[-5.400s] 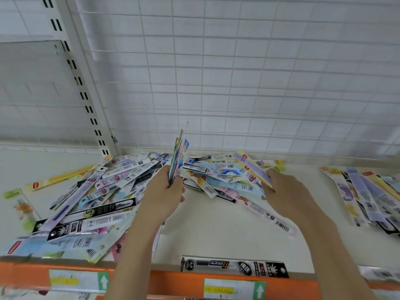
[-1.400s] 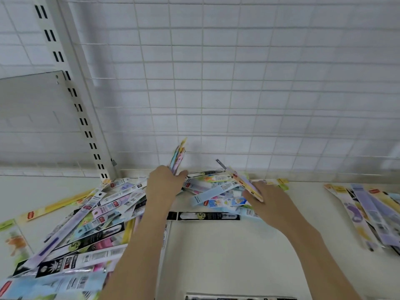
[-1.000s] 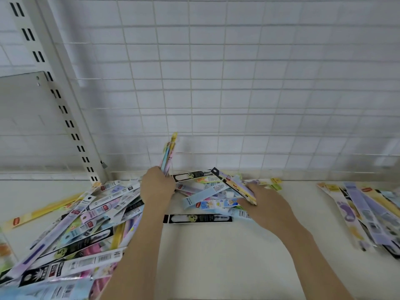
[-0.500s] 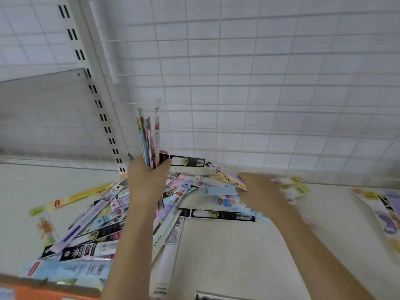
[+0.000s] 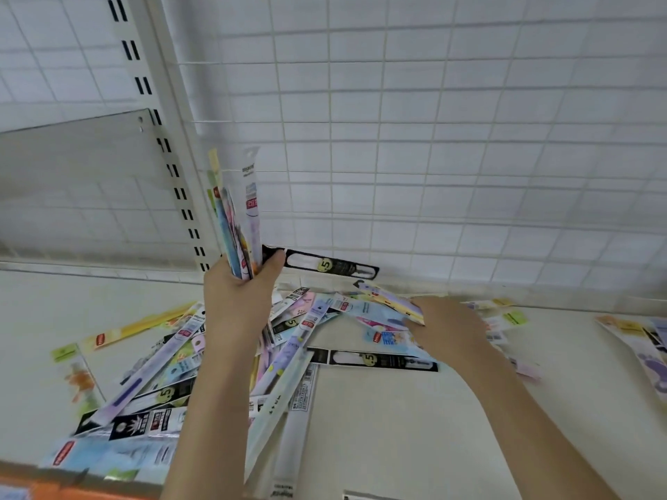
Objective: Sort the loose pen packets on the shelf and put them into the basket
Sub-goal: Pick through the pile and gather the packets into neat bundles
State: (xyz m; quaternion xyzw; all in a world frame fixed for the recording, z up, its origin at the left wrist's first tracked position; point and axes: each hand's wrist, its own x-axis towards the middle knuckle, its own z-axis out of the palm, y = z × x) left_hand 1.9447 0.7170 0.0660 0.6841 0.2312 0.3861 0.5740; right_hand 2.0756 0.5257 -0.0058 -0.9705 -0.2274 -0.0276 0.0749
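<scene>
My left hand (image 5: pixel 240 304) grips an upright bundle of pen packets (image 5: pixel 236 218), lifted above the shelf; a black packet (image 5: pixel 330 264) sticks out sideways from the same grip. My right hand (image 5: pixel 449 328) lies on the far side of the loose pile and pinches a pale yellow and lilac packet (image 5: pixel 391 301). The loose pile of colourful and black packets (image 5: pixel 173 377) spreads over the white shelf to the left and between my arms. One black packet (image 5: pixel 375 360) lies flat below my right hand. No basket is in view.
A second heap of packets (image 5: pixel 639 344) lies at the right edge. The shelf (image 5: pixel 389 427) has an orange front strip (image 5: pixel 21 490) at the lower left. A white wire grid (image 5: pixel 415 138) backs the shelf, with a slotted upright post (image 5: pixel 158 113) at the left.
My left hand has raised its bundle higher off the shelf and now also holds a black packet sideways. My right hand stays at the far part of the pile, pinching a packet.
</scene>
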